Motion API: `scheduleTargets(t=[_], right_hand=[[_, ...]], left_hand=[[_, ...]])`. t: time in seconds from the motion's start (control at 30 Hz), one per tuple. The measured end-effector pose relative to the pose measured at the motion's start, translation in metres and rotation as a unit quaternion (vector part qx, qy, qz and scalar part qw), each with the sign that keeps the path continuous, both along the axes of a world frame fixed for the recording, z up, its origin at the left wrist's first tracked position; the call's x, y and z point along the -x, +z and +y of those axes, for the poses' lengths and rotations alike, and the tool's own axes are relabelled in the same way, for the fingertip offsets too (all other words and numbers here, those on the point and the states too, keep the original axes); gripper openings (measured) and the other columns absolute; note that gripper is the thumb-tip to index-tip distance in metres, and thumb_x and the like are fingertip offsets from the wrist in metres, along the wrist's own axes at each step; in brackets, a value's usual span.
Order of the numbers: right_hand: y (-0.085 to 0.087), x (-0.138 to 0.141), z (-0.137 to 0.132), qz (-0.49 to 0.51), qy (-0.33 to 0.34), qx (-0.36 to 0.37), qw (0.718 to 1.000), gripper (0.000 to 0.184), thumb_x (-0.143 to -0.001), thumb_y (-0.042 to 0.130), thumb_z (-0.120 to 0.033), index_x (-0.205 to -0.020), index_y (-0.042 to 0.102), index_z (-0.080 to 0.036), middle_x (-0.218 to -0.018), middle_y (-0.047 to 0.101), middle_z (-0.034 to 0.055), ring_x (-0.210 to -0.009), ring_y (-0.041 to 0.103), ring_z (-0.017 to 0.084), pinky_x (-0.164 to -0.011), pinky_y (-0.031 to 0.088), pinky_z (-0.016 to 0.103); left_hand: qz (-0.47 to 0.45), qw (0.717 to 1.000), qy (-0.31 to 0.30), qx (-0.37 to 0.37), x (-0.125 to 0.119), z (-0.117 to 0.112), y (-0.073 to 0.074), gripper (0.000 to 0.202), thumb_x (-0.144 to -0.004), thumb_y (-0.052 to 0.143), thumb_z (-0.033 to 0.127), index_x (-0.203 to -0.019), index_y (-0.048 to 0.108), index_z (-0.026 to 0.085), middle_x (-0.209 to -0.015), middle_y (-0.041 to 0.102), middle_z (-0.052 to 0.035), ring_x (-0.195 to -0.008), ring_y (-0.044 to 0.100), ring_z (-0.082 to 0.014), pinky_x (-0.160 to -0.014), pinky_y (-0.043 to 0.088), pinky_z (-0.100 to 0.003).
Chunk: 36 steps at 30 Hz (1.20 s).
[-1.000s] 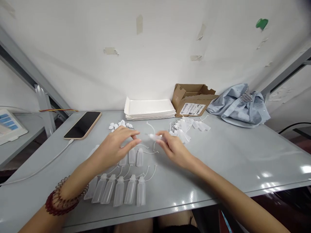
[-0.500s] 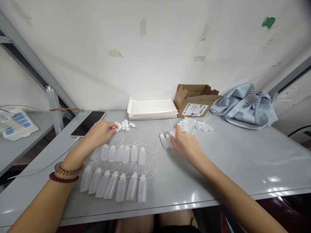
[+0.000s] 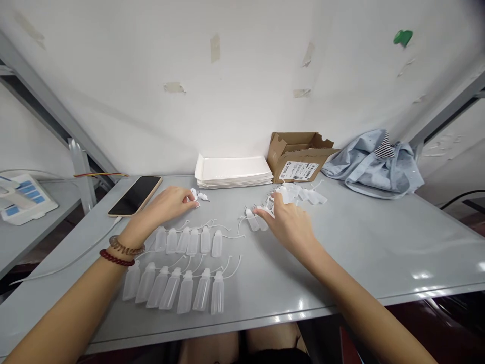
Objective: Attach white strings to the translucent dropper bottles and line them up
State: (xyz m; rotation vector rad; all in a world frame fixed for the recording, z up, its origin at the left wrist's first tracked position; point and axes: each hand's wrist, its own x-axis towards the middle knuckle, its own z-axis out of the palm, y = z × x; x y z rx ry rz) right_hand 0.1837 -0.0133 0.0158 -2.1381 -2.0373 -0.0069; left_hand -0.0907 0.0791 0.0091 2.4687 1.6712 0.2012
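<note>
My left hand (image 3: 171, 205) is over the small white needle-tip caps (image 3: 202, 196), its fingers bent and drawn together. One white cap shows at its fingertips, and the hand covers most of the cap pile. On the right, my right hand (image 3: 291, 218) has its thumb and index finger apart at a heap of clear squeeze bottles (image 3: 293, 193). Two bottles (image 3: 251, 220) lie beside the thumb; its other fingers are partly hidden. Two rows of clear bottles with thin strap-tied lids lie in front of my left hand, a back row (image 3: 193, 241) and a front row (image 3: 186, 293).
A stack of white trays (image 3: 233, 172) stands against the wall beside an open cardboard box (image 3: 297, 156). Blue cloth (image 3: 373, 167) lies at the back right. A phone (image 3: 135, 196) with a white cable (image 3: 83, 248) is on the left.
My left hand has moved right over the cap pile, covering more of it. My right thumb has spread away from the index finger. The view has shifted slightly.
</note>
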Motion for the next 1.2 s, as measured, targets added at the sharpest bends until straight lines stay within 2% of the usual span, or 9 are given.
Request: scheduleTargets(t=[0.13, 0.27, 0.43, 0.57, 0.67, 0.87, 1.0, 1.07, 1.2], right_hand=[[-0.004, 0.012, -0.021, 0.090, 0.116, 0.004, 0.989, 0.038, -0.092, 0.043, -0.045, -0.110, 0.051, -0.013, -0.067, 0.066, 0.0065, -0.060, 0.062, 0.022, -0.052, 0.033, 0.027], [-0.011, 0.027, -0.050, 0.155, 0.273, 0.038, 0.949, 0.029, -0.091, 0.048, -0.040, -0.102, 0.055, -0.014, -0.085, 0.065, 0.0081, -0.067, 0.061, 0.019, -0.058, 0.042, 0.028], [-0.015, 0.041, -0.068, 0.151, 0.425, 0.064, 0.890, 0.048, -0.082, 0.056, -0.052, -0.108, 0.054, -0.013, -0.110, 0.056, 0.0146, -0.092, 0.058, 0.024, -0.068, 0.050, 0.032], [-0.022, 0.046, -0.070, 0.155, 0.436, 0.067, 0.884, 0.065, -0.074, 0.057, -0.065, -0.110, 0.053, -0.011, -0.109, 0.056, 0.0165, -0.097, 0.055, 0.029, -0.070, 0.052, 0.037], [-0.027, 0.046, -0.070, 0.175, 0.427, 0.070, 0.885, 0.071, -0.072, 0.058, -0.065, -0.115, 0.050, -0.010, -0.109, 0.057, 0.0170, -0.098, 0.055, 0.030, -0.071, 0.052, 0.041], [-0.032, 0.044, -0.072, 0.183, 0.424, 0.095, 0.882, 0.065, -0.074, 0.067, -0.048, -0.124, 0.045, -0.013, -0.114, 0.059, 0.0139, -0.102, 0.054, 0.028, -0.077, 0.052, 0.041], [-0.027, 0.038, -0.070, 0.217, 0.431, 0.063, 0.874, 0.061, -0.076, 0.068, -0.041, -0.125, 0.044, -0.013, -0.115, 0.058, 0.0152, -0.103, 0.055, 0.028, -0.081, 0.052, 0.041], [-0.019, 0.033, -0.064, 0.251, 0.445, 0.020, 0.859, 0.058, -0.079, 0.065, -0.037, -0.127, 0.041, -0.012, -0.119, 0.056, 0.0166, -0.105, 0.055, 0.026, -0.083, 0.052, 0.039], [-0.006, 0.026, -0.040, 0.291, 0.458, -0.090, 0.835, 0.051, -0.085, 0.059, -0.026, -0.130, 0.037, -0.017, -0.128, 0.050, 0.0159, -0.108, 0.055, 0.020, -0.082, 0.054, 0.031]], left_hand=[[-0.001, 1.000, -0.016, 0.000, -0.005, 0.003, 0.001, 0.023, -0.073, 0.053, 0.039, -0.069, 0.067, 0.021, -0.065, 0.067, -0.0029, -0.060, 0.059, -0.0199, -0.054, 0.033, -0.026], [-0.003, 0.999, -0.041, 0.008, -0.008, 0.004, -0.001, 0.020, -0.071, 0.053, 0.035, -0.065, 0.065, 0.020, -0.061, 0.064, -0.0030, -0.058, 0.058, -0.0204, -0.055, 0.032, -0.027], [-0.010, 0.998, -0.057, -0.004, -0.016, -0.002, -0.001, 0.021, -0.072, 0.049, 0.032, -0.057, 0.057, 0.019, -0.058, 0.059, -0.0033, -0.056, 0.053, -0.0193, -0.053, 0.030, -0.028], [-0.029, 0.998, -0.060, -0.023, -0.018, -0.010, 0.002, 0.018, -0.072, 0.048, 0.031, -0.064, 0.058, 0.018, -0.067, 0.061, -0.0039, -0.066, 0.055, -0.0203, -0.058, 0.035, -0.028], [-0.047, 0.997, -0.060, -0.032, -0.017, -0.017, 0.003, 0.019, -0.073, 0.047, 0.032, -0.071, 0.059, 0.018, -0.075, 0.065, -0.0048, -0.075, 0.057, -0.0215, -0.065, 0.039, -0.029], [-0.105, 0.992, -0.052, -0.040, -0.014, -0.029, 0.004, 0.018, -0.075, 0.048, 0.031, -0.077, 0.059, 0.018, -0.082, 0.066, -0.0057, -0.081, 0.059, -0.0218, -0.072, 0.043, -0.030], [-0.167, 0.985, -0.025, -0.021, -0.017, -0.036, 0.008, 0.018, -0.074, 0.053, 0.034, -0.076, 0.061, 0.017, -0.082, 0.068, -0.0046, -0.078, 0.060, -0.0202, -0.070, 0.045, -0.031], [-0.253, 0.967, -0.012, 0.028, -0.020, -0.039, 0.012, 0.020, -0.074, 0.057, 0.036, -0.075, 0.060, 0.017, -0.080, 0.068, -0.0041, -0.075, 0.061, -0.0189, -0.069, 0.048, -0.030], [-0.415, 0.896, -0.023, 0.157, -0.026, -0.048, 0.019, 0.020, -0.074, 0.064, 0.036, -0.076, 0.058, 0.016, -0.071, 0.067, -0.0025, -0.068, 0.062, -0.0160, -0.064, 0.050, -0.029]])
